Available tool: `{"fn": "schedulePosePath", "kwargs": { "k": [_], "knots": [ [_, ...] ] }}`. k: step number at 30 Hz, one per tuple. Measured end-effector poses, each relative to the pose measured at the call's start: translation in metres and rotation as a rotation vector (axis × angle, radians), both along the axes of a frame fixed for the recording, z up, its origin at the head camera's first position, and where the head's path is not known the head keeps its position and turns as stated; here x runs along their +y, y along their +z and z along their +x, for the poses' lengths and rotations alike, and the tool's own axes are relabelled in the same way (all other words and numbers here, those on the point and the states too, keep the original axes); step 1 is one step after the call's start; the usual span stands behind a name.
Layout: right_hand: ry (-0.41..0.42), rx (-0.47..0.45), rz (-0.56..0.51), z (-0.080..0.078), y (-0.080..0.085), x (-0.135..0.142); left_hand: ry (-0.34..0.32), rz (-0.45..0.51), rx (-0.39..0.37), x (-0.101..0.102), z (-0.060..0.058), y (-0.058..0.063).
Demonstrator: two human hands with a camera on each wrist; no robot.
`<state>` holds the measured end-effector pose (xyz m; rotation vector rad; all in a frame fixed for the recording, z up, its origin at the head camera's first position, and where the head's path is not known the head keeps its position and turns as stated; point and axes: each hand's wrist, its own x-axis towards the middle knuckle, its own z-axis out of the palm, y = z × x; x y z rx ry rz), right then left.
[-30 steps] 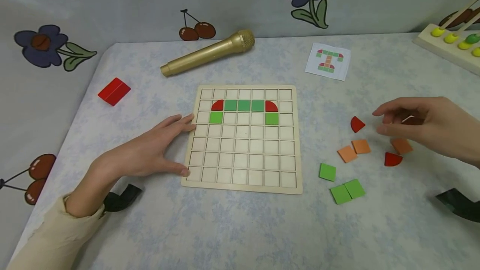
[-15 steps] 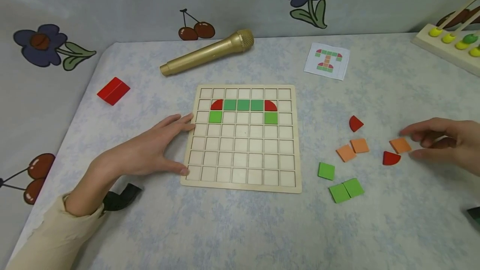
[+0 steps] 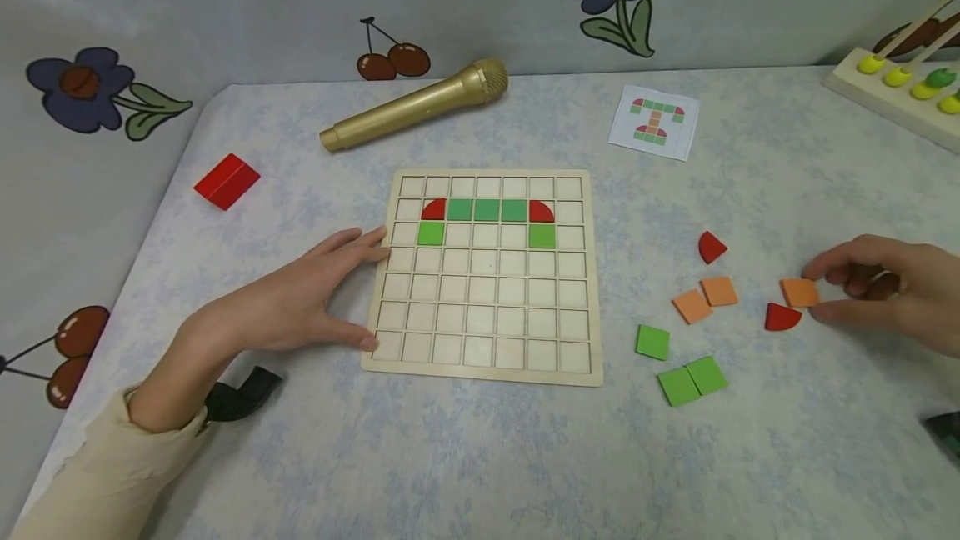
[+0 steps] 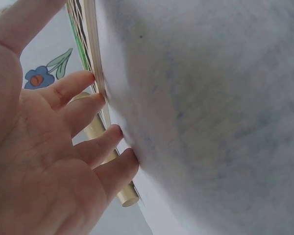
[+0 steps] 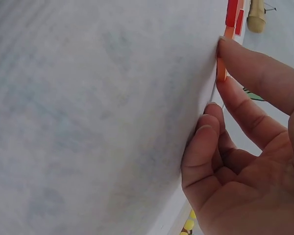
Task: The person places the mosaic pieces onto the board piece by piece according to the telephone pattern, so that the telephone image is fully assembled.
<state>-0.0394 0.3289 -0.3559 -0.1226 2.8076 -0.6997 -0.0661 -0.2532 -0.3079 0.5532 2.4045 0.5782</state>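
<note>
A square wooden grid board (image 3: pixel 487 379) lies mid-table, with red quarter-round and green square tiles in its upper rows. My left hand (image 3: pixel 292 307) touches its left edge with spread fingers; in the left wrist view the fingertips (image 4: pixel 100 100) meet the board's side. On the right, my right hand (image 3: pixel 892 286) pinches an orange square tile (image 3: pixel 799 292) between thumb and index finger, and the right wrist view shows the tile (image 5: pixel 221 69) between them. The other fingers (image 5: pixel 201 147) are curled against the table. A red quarter-round tile (image 3: pixel 783 317) lies right beside the orange one.
Two orange tiles (image 3: pixel 692 306), another red quarter-round (image 3: pixel 711 247) and three green tiles (image 3: pixel 653 342) lie right of the board. Farther back are a pattern card (image 3: pixel 654 123), a gold microphone (image 3: pixel 420 107), a bead counting frame (image 3: pixel 892 98) and a red block (image 3: pixel 227 182).
My right hand has moved right and toward me, down to the orange tile, and its thumb and index finger have closed on the tile's edges. The left hand stays at the board.
</note>
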Motion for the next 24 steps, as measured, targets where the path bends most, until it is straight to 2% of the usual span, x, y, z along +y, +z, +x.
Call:
{"fn": "schedulePosePath", "kwargs": {
  "k": [8,14,16,20,24],
  "knots": [
    [-0.023,0.025,0.033,0.002,0.003,-0.005,0.0,0.003,0.0,0.0,0.0,0.0],
    [-0.006,0.13,0.017,-0.003,0.016,-0.022,-0.004,-0.006,0.004,0.0,-0.001,0.0],
    [0.004,0.17,-0.002,-0.006,0.021,-0.032,-0.003,-0.005,0.003,0.0,-0.001,0.0],
    [0.039,0.188,-0.047,-0.011,0.031,-0.054,-0.003,-0.004,-0.001,0.0,-0.001,0.0],
    [0.025,0.136,-0.186,-0.019,0.041,-0.085,-0.002,-0.003,-0.003,0.0,-0.002,-0.001]
  ]
}}
